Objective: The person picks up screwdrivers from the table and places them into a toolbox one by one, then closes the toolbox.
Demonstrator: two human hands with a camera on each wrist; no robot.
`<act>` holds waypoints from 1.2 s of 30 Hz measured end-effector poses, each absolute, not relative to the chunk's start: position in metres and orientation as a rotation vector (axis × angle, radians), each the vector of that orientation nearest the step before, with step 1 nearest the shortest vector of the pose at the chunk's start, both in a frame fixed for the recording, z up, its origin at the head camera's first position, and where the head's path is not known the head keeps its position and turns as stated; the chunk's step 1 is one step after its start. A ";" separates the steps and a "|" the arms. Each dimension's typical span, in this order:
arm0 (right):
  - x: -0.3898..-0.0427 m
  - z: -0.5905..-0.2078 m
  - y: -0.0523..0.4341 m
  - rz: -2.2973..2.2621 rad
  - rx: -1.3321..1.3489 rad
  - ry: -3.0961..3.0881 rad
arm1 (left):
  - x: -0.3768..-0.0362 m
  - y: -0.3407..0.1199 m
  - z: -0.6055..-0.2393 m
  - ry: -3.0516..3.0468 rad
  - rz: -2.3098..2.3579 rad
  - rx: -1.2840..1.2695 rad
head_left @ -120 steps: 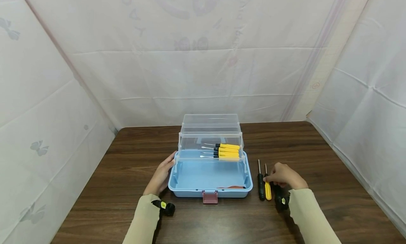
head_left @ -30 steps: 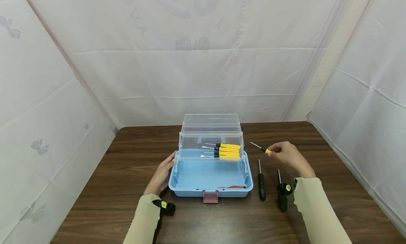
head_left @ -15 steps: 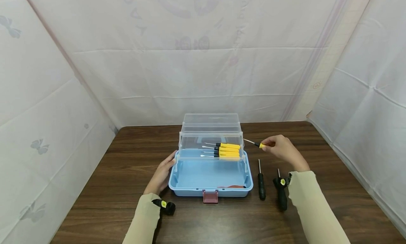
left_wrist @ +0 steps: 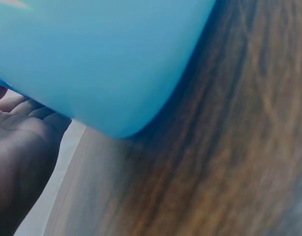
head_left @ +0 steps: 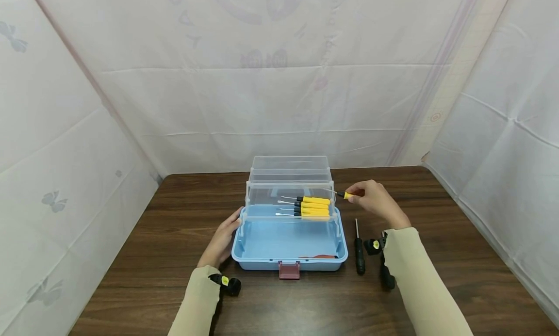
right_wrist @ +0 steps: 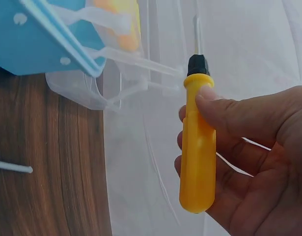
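My right hand (head_left: pixel 376 199) pinches the yellow handle of a small screwdriver (right_wrist: pixel 197 162) between thumb and fingers. Its black collar and thin shaft point left, the shaft overlapping the right end of the raised clear trays (head_left: pixel 262 196) in the head view. Several yellow-and-black screwdrivers (head_left: pixel 315 212) lie side by side in the lower tray. Those trays belong to a light blue toolbox (head_left: pixel 279 267), which stands with its lid up. Against the box's left wall rests my left hand (head_left: pixel 220 242), fingers extended along the side; in the left wrist view the blue wall (left_wrist: pixel 106 64) hides part of them.
A slim red tool (head_left: pixel 324 256) lies along the front inside the box, above the dark red latch (head_left: pixel 289 270). Right of the box, a black-handled screwdriver (head_left: pixel 360 258) lies on the wooden table (head_left: pixel 174 215). Another black handle (head_left: pixel 386 279) is partly covered by my right wrist camera.
My right hand has lifted the yellow screwdriver from the table beside the black one and carried it up, then left to the tray's right end. The left hand stays at the box.
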State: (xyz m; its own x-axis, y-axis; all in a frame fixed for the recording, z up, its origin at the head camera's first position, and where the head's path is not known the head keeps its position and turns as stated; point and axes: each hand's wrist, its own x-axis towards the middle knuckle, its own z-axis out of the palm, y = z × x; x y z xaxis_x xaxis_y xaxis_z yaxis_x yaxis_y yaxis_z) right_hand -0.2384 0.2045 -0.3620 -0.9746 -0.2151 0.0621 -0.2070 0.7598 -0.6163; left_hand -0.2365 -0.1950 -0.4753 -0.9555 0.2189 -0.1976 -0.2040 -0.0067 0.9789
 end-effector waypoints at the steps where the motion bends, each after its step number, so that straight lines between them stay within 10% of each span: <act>1: -0.239 -0.362 0.203 -1.028 -0.352 2.934 | -0.237 -0.195 -0.475 1.980 2.038 0.015; 36: -0.253 -0.364 0.152 -1.060 -0.362 2.901 | -0.236 -0.195 -0.477 1.970 2.056 0.035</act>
